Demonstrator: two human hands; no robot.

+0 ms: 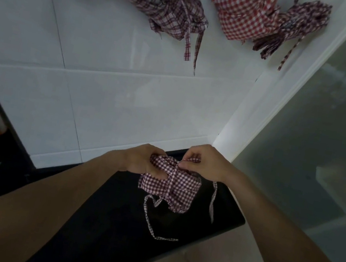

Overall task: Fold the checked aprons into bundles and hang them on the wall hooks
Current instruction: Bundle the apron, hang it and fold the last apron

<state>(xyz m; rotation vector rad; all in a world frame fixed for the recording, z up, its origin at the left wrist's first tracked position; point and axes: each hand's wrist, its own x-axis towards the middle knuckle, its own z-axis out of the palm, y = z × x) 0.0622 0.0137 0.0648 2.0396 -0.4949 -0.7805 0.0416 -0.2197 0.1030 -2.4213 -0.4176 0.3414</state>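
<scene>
white tiled wall, black counter, frosted glass panel.

A black counter is stretching out below me, meeting a white tiled wall; frosted glass is standing rightward.

A maroon-and-white small-check pattern is shown on the folded apron above the black countertop. The same fine check is carried by its ties lying on the black surface. Above the countertop, white tiles with grey joints are seen on the wall. On that wall, a dark brown-and-white plaid bundle and a bright red-and-white gingham bundle are displayed, with a dark maroon check bundle just beside the red one.
</scene>
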